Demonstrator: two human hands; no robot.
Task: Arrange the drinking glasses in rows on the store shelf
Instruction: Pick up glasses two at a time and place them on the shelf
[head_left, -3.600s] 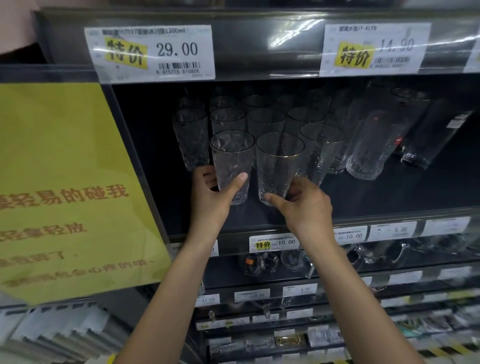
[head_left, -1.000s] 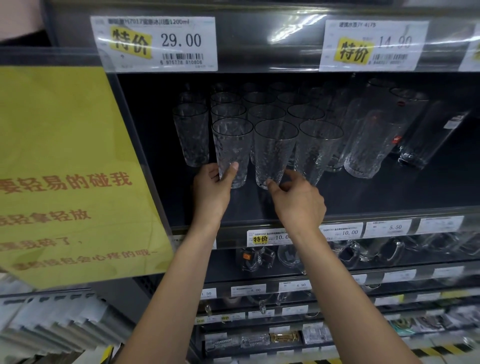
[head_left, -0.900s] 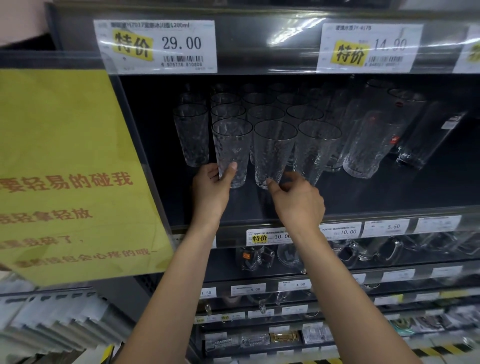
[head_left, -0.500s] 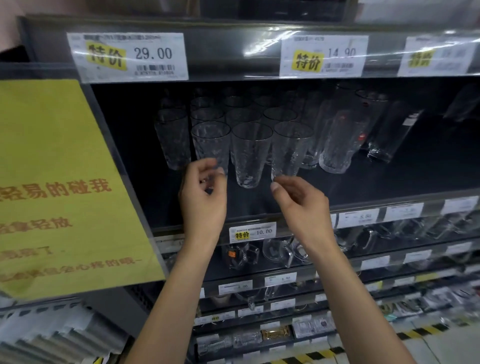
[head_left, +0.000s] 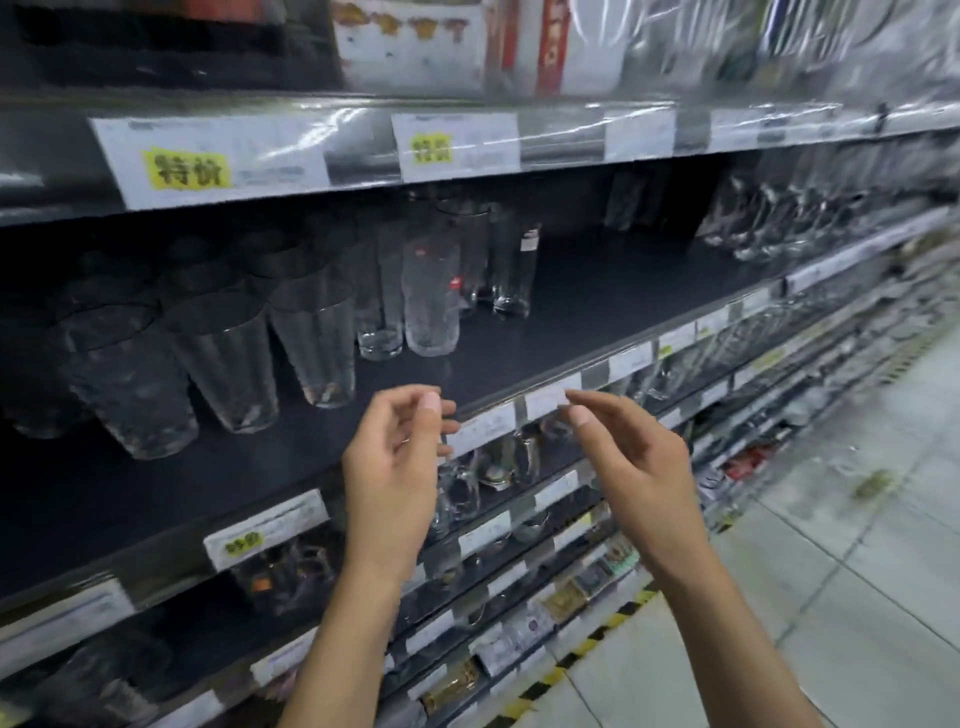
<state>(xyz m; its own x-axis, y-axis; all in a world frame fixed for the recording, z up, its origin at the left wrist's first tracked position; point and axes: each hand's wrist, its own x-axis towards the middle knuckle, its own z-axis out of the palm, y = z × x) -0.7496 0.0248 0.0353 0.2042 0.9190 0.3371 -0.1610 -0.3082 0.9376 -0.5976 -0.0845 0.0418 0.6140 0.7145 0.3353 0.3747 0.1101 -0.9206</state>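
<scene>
Store shelf (head_left: 597, 296), blurry view | textured tumblers (head_left: 223, 358) stand in neat rows at L, looks done | tall glasses (head_left: 431, 296) mid-shelf loosely grouped, prob. left to sort | L hand (head_left: 389, 467) & R hand (head_left: 634, 467) in front of shelf edge, fingers loosely curled, holding nothing
</scene>
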